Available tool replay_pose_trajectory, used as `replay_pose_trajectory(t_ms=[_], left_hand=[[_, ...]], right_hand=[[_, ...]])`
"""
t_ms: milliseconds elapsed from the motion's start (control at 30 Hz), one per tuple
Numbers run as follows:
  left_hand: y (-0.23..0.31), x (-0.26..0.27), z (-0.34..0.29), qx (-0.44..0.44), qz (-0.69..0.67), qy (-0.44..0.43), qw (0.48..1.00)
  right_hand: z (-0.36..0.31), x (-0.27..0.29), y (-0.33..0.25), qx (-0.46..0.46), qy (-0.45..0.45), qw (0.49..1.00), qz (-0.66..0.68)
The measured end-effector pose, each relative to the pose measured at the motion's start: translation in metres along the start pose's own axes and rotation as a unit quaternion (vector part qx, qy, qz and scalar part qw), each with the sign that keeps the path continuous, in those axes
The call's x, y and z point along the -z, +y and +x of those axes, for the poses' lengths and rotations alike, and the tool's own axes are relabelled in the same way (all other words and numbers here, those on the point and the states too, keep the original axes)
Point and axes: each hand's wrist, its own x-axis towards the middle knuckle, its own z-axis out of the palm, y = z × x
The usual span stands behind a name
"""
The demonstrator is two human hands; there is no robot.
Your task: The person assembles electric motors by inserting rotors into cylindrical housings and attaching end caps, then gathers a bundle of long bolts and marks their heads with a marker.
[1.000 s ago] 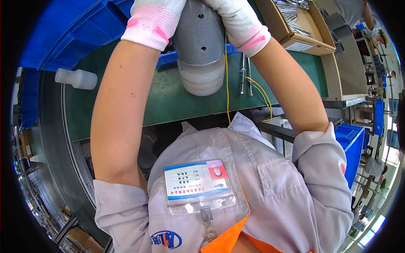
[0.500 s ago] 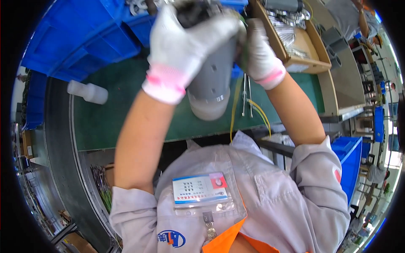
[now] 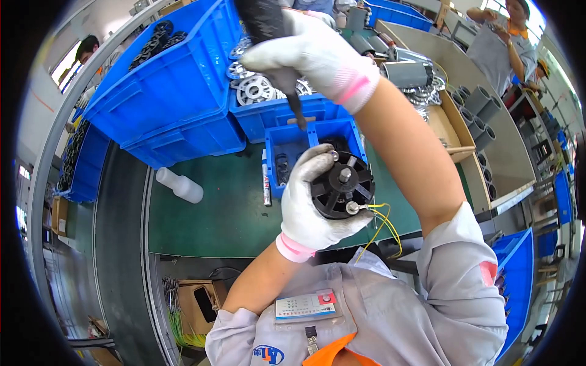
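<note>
My gloved left hand (image 3: 305, 207) is wrapped around a motor (image 3: 334, 190) with its black, spoked end cover facing up. A metal shaft stands out of the cover's middle, and two bolt heads show at its rim. Yellow-green wires (image 3: 390, 229) trail from the bolt on the right side. Higher up, my gloved right hand (image 3: 323, 58) grips a black power screwdriver (image 3: 268, 43). Its bit points down, above and left of the motor and apart from it. The tool's upper end runs out of the picture.
Small blue bins (image 3: 287, 131) lie just beyond the motor, with a marker pen (image 3: 266, 177) beside them. Large blue crates (image 3: 177, 91) stand far left; metal end covers (image 3: 255, 90) fill another. A white plastic piece (image 3: 180, 185) lies on the green bench. Grey tubes (image 3: 482, 104) stand at right.
The grey motor body has been turned so its black end faces up, held by my left hand alone. My right hand now has the power screwdriver. The view has shifted.
</note>
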Motion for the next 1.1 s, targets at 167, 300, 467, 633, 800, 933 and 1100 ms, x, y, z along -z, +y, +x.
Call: replay_pose_trajectory(t_ms=[167,300,467,633,800,933,1100], left_hand=[[0.001,0.001,0.000,0.003,-0.023,0.009,1.000],[0.000,0.002,0.002,-0.010,-0.030,0.015,0.999],[0.004,0.001,0.005,-0.027,0.002,-0.011,1.000],[0.005,0.003,0.003,-0.026,0.007,-0.014,1.000],[0.009,0.003,0.003,-0.012,0.056,-0.022,0.998],[0.009,0.004,0.001,-0.018,0.038,-0.018,0.999],[0.008,0.006,0.001,-0.015,0.064,-0.023,0.998]], right_hand=[[-0.027,0.011,-0.018,0.017,0.131,0.987,0.095],[-0.055,0.007,-0.077,-0.106,0.155,0.968,0.163],[-0.052,0.003,-0.044,0.011,0.166,0.982,0.085],[-0.058,-0.007,-0.057,0.063,0.208,0.976,0.011],[-0.061,-0.007,-0.054,0.047,0.124,0.991,-0.013],[-0.053,-0.012,-0.043,0.027,0.195,0.980,-0.014],[-0.048,-0.016,-0.039,0.043,0.194,0.980,0.003]])
